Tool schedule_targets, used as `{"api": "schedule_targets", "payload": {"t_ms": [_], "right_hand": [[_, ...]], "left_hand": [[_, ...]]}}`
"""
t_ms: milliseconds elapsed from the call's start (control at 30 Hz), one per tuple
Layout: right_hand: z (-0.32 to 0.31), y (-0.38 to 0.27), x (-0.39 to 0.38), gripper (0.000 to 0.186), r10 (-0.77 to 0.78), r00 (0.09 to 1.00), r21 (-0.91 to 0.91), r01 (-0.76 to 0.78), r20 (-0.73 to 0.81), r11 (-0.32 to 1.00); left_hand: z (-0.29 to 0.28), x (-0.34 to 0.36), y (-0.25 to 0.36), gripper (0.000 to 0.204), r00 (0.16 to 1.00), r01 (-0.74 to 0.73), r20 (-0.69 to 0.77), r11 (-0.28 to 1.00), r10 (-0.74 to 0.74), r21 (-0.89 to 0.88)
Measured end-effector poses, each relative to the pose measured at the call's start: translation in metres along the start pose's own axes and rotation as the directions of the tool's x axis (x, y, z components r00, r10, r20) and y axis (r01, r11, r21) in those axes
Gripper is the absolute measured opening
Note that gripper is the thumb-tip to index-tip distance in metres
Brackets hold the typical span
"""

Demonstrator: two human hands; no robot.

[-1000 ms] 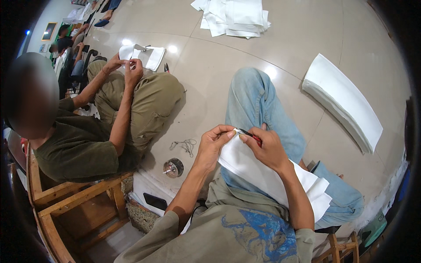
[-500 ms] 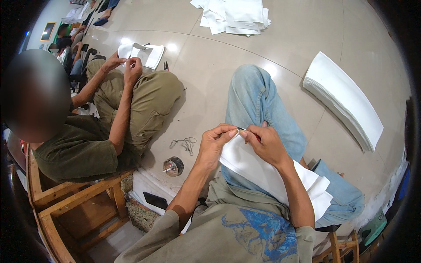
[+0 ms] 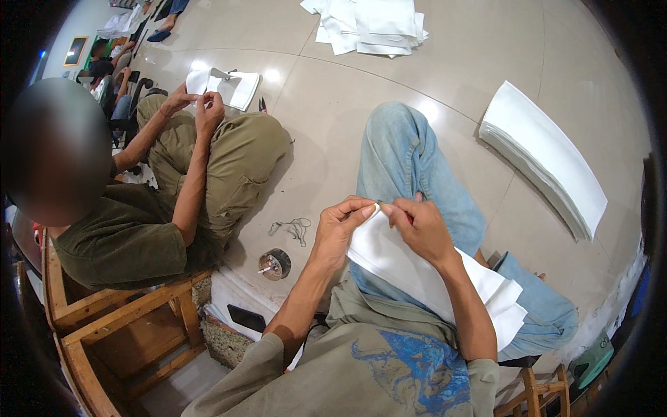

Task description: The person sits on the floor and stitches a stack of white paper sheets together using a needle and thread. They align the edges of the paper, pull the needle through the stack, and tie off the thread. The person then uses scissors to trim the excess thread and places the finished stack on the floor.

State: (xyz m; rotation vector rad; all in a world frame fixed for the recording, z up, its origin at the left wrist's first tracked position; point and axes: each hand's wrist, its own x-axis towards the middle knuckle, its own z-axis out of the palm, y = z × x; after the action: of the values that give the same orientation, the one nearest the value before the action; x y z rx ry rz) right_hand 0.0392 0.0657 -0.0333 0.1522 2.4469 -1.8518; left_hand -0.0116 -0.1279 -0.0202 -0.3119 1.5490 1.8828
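Note:
A layered piece of white fabric [image 3: 390, 251] lies over my lap and my jeans. Its upper corner is pinched between the thumb and forefinger of my left hand [image 3: 336, 228]. Close beside it, my right hand [image 3: 429, 234] is closed, thumb and forefinger meeting at the fabric's corner. A bit of red handle [image 3: 410, 219] shows inside my right palm; it looks like small thread snips, but the fingers hide most of it. The fingertips of both hands are almost touching.
A stack of white fabric pieces [image 3: 545, 163] lies on the tiled floor at right, a looser pile [image 3: 368, 28] far ahead. At left a co-worker [image 3: 132, 240] handles white fabric [image 3: 240, 89]. Nearby are a round ashtray [image 3: 274, 264], loose thread [image 3: 293, 229], a phone [image 3: 246, 318] and a wooden frame [image 3: 125, 313].
My right fingertips have shifted slightly at the fabric's corner, and the dark tool tip seen there before is now hidden. My left hand keeps its pinch.

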Motion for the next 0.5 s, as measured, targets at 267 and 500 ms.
{"api": "schedule_targets", "payload": {"t_ms": [267,500], "right_hand": [[-0.104,0.041,-0.065,0.036,0.472,0.729,0.038,-0.525,-0.496,0.851],[-0.187,0.122,-0.155,0.034,0.302,0.722,-0.380,-0.617,-0.623,0.690]], "left_hand": [[-0.003,-0.001,-0.005,0.019,0.961,-0.167,-0.133,0.892,0.243,0.420],[0.001,0.001,-0.007,0.023,0.912,-0.277,-0.013,0.639,0.410,0.718]]}}
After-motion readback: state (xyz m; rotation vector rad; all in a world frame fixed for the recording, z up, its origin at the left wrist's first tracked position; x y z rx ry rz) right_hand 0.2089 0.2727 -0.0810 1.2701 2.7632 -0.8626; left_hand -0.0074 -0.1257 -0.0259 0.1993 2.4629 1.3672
